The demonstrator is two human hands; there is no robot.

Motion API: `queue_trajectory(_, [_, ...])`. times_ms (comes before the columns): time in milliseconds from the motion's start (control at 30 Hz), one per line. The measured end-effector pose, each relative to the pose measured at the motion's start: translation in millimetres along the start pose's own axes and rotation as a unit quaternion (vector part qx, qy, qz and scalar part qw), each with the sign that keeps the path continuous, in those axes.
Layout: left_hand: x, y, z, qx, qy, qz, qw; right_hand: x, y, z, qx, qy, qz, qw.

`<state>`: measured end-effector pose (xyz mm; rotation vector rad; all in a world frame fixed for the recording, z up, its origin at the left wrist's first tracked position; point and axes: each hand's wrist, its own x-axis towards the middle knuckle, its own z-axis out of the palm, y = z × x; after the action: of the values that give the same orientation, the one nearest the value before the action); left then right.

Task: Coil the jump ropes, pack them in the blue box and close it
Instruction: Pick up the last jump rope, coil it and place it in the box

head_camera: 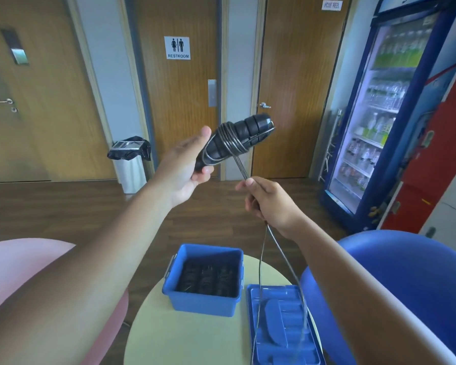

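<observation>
My left hand [184, 169] grips the black jump rope handles [248, 133] held up at chest height, with several turns of grey cord wound round their middle. My right hand [269, 201] pinches the doubled cord [241, 167] just below the handles. The loose cord [279, 248] hangs down from that hand over the lid. The blue box [174, 288] stands open on the round table, with black coiled ropes [207, 279] lying inside. Its blue lid [277, 330] lies flat to the right of the box.
A pale round table [184, 341] carries box and lid. A pink seat [19, 270] is at the left, a blue chair [406, 280] at the right. Wooden doors, a bin [129, 164] and a drinks fridge [379, 114] stand behind.
</observation>
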<state>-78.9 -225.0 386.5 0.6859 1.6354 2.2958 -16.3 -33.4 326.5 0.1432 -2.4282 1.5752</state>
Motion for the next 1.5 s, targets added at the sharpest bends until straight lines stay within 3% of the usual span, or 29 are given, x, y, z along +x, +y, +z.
queue_trajectory(133, [14, -4, 2, 0.121, 0.123, 0.031, 0.984, 3, -3, -2, -0.064, -0.024, 0.033, 0.997])
queue_trajectory(200, [22, -8, -4, 0.286, 0.154, 0.091, 0.941, 2, -5, -5, -0.099, -0.043, 0.038, 0.993])
queue_trajectory(267, [23, -12, -8, 0.453, 0.146, 0.138, 0.869, 2, -10, -10, -0.137, -0.054, 0.027, 0.989])
queue_trajectory(333, [19, -17, -9, 0.551, 0.110, 0.135, 0.816, 1, -20, -17, -0.194, -0.057, 0.010, 0.979])
queue_trajectory(400, [15, -22, -11, 0.609, 0.068, 0.119, 0.782, -1, -32, -24, -0.266, -0.046, -0.013, 0.963])
queue_trajectory(433, [15, -24, -12, 0.614, 0.052, 0.100, 0.781, -2, -37, -29, -0.295, -0.038, -0.025, 0.955])
queue_trajectory(533, [12, -22, -13, 0.552, -0.019, 0.019, 0.833, -1, -48, -41, -0.302, -0.004, -0.057, 0.952])
queue_trajectory(667, [1, -27, -13, 0.356, -0.142, -0.056, 0.922, 7, -50, -54, -0.220, 0.017, -0.075, 0.972])
queue_trajectory(867, [-2, -25, -11, 0.055, -0.204, -0.016, 0.977, 11, -38, -63, -0.014, -0.037, -0.065, 0.997])
queue_trajectory(1000, [-2, -17, 6, -0.029, -0.092, 0.043, 0.994, 11, -34, -47, 0.015, -0.013, -0.034, 0.999])
queue_trajectory(1133, [3, -1, 22, -0.175, 0.168, 0.036, 0.970, 8, -25, -32, 0.005, -0.031, -0.003, 0.999])
queue_trajectory(1267, [16, 3, 16, -0.044, 0.296, 0.056, 0.953, 3, -29, -20, -0.078, -0.071, 0.012, 0.994])
queue_trajectory(1333, [21, -4, 8, 0.145, 0.312, 0.107, 0.933, 1, -34, -16, -0.150, -0.096, 0.008, 0.984])
queue_trajectory(1400, [22, -14, 0, 0.381, 0.273, 0.170, 0.867, 0, -38, -18, -0.230, -0.122, -0.006, 0.966])
queue_trajectory(1500, [19, -24, -5, 0.561, 0.150, 0.172, 0.796, -3, -45, -24, -0.343, -0.148, -0.030, 0.927])
